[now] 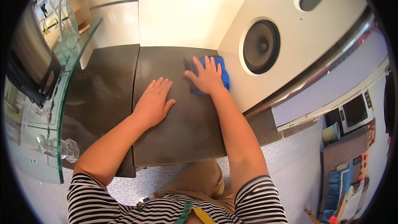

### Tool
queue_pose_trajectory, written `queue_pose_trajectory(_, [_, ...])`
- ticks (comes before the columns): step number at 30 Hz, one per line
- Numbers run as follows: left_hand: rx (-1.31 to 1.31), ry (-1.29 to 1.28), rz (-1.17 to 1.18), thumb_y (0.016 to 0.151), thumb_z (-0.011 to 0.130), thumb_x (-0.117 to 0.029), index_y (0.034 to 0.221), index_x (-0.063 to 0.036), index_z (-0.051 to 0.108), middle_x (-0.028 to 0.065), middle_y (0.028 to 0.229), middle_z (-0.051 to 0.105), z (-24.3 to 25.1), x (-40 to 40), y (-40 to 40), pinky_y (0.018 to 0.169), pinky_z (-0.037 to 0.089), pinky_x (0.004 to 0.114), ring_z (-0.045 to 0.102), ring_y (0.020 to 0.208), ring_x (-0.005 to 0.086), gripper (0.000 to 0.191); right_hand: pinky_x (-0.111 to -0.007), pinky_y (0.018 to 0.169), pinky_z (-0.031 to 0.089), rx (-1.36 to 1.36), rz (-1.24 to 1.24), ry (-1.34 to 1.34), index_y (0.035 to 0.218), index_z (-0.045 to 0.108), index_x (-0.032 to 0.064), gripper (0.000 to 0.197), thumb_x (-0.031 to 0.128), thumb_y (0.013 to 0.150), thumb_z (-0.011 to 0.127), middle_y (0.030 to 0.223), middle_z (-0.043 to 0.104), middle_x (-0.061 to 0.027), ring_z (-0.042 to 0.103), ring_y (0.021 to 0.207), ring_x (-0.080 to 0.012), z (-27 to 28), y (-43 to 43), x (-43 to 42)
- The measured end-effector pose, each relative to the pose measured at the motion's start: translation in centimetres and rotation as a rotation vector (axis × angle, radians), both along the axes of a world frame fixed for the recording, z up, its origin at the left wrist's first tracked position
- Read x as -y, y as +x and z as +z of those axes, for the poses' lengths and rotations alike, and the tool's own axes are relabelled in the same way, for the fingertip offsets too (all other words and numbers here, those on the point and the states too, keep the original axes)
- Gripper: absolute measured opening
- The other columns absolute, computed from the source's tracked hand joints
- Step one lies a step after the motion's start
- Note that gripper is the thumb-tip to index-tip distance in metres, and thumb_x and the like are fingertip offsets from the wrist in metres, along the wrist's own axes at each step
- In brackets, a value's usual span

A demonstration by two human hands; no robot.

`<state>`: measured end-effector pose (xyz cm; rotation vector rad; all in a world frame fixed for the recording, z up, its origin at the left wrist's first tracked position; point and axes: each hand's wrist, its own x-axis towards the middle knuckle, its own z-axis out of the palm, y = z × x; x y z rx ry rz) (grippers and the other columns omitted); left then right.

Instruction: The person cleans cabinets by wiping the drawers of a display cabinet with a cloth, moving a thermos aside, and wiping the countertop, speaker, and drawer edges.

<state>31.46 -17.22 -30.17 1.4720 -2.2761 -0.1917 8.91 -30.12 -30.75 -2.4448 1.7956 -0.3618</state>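
Under the spread fingers and palm of my right hand lies a blue cloth, pressed flat against the dark cabinet top. The cloth sits in the corner by the white speaker cabinet, and part of it is hidden by the hand. My left hand rests palm down on the same dark surface, just right of a seam, with its thumb apart and nothing held. A round black speaker cone is set in the white side panel near my right hand.
A glass shelf juts in at left, bearing a steel appliance and a brown bottle-shaped object. Beneath its edge stands a clear faceted glass object. White panels rise behind. Across the floor at right are a microwave and a bucket.
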Motion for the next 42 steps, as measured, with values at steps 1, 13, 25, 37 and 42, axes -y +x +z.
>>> queue_pose_trajectory(1, [-0.027,-0.004,0.012,0.104,0.061,-0.027,0.150,0.0020,0.044,0.0230,0.155,0.048,0.0,0.1,0.0,0.127,0.028,0.046,0.038,0.150,0.0373,0.057,-0.059,0.127,0.005,0.020,0.001,-0.007,0.162,0.039,0.0218,0.084,0.074,0.096,0.048,0.169,0.025,-0.0253,0.014,0.159,-0.0413,-0.1,0.2,1.4])
queue_pose_trajectory(13, [-0.169,-0.052,0.007,0.106,0.056,-0.024,0.150,0.0047,0.042,0.0241,0.149,0.054,-1.2,0.5,-0.5,0.124,0.032,0.046,0.045,0.144,0.0370,0.054,-0.055,0.129,0.007,-0.036,-0.086,-0.015,0.167,0.025,0.0199,0.088,0.074,0.100,0.040,0.172,0.020,-0.0197,0.013,0.161,-0.0361,0.0,0.7,3.7])
queue_pose_trajectory(25, [-0.257,0.012,0.030,0.105,0.051,-0.014,0.156,0.0069,0.030,0.0258,0.147,0.054,-1.2,1.2,-0.1,0.123,0.034,0.044,0.050,0.137,0.0390,0.059,-0.058,0.127,0.016,-0.062,0.521,-0.050,0.159,0.042,0.0149,0.074,0.055,0.099,0.060,0.167,0.031,-0.0218,0.024,0.156,-0.0416,2.2,-2.4,-14.5])
queue_pose_trajectory(37, [-0.252,0.027,0.063,0.106,0.049,-0.010,0.158,-0.0001,0.029,0.0186,0.149,0.057,-1.5,1.1,0.0,0.124,0.033,0.044,0.047,0.142,0.0375,0.056,-0.065,0.123,0.015,0.099,0.002,0.112,0.157,0.031,-0.0086,0.088,0.055,0.102,0.058,0.162,0.025,-0.0398,0.017,0.153,-0.0577,1.8,-1.5,-20.1])
queue_pose_trajectory(42, [-0.269,-0.003,0.051,0.102,0.051,-0.003,0.157,-0.0003,0.033,0.0223,0.152,0.052,-1.9,1.2,0.2,0.123,0.035,0.045,0.046,0.143,0.0397,0.057,-0.069,0.122,0.007,-0.065,-0.015,-0.005,0.163,0.034,0.0134,0.091,0.072,0.097,0.052,0.167,0.022,-0.0327,0.012,0.155,-0.0567,0.3,0.8,-14.1])
